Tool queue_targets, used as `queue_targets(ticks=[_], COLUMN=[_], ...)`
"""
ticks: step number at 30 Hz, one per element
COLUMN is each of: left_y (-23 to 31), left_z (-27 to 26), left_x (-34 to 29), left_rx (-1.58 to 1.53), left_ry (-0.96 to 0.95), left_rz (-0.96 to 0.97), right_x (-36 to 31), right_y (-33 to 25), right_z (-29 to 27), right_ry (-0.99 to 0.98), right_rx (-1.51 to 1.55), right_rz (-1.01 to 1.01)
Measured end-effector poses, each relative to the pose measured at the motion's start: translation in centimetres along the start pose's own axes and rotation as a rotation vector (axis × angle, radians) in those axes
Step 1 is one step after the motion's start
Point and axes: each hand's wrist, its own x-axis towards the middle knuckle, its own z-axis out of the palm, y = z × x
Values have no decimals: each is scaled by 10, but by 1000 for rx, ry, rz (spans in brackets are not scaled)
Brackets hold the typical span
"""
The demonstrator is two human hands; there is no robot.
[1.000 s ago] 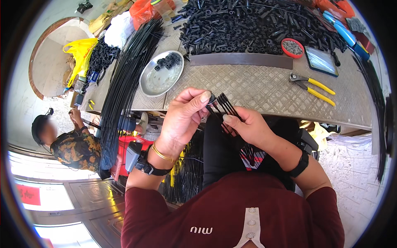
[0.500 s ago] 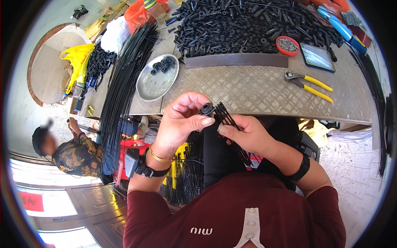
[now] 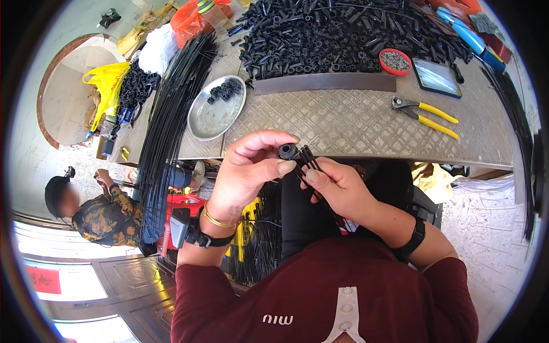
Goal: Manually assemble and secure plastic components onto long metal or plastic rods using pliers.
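Note:
Between the thumb and fingers of my left hand (image 3: pixel 250 163) is a small black ring-ended fitting (image 3: pixel 288 151), its round hole facing up. My right hand (image 3: pixel 337 186) grips a bunch of thin black rods (image 3: pixel 309 158), whose upper ends stick out past the thumb beside the fitting. The lower part of the bunch hangs down toward my lap, partly hidden by my hand. Whether a rod sits in the fitting cannot be made out. Both hands are in front of the table's near edge.
On the patterned table (image 3: pixel 320 123) lie a metal dish (image 3: pixel 220 128) of black parts, yellow-handled pliers (image 3: pixel 426 117), a dark metal bar (image 3: pixel 326 84), a red bowl (image 3: pixel 394 61) and a heap of black fittings (image 3: pixel 320 40). Long black rods (image 3: pixel 171 108) overhang at left. Another person (image 3: pixel 106 211) works beyond.
The fitting in my left hand has turned so its hole shows more plainly. My right fingers have shifted up along the rods, and less of their upper ends shows.

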Motion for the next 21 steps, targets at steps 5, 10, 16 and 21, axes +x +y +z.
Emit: queue_targets(ticks=[5, 10, 16, 21], left_y=[1, 6, 5, 0], left_z=[1, 16, 7, 2], left_x=[-3, -10, -9, 0], left_rx=[100, 195, 273, 203], left_ry=[-72, 77, -70, -290], left_rz=[136, 107, 162, 245], right_x=[-3, -4, -4, -1], right_y=[-2, 1, -3, 1], right_z=[1, 2, -1, -6], right_ry=[-38, -29, -109, -318], right_rx=[298, 203, 348, 508], right_rz=[99, 1, 114, 224])
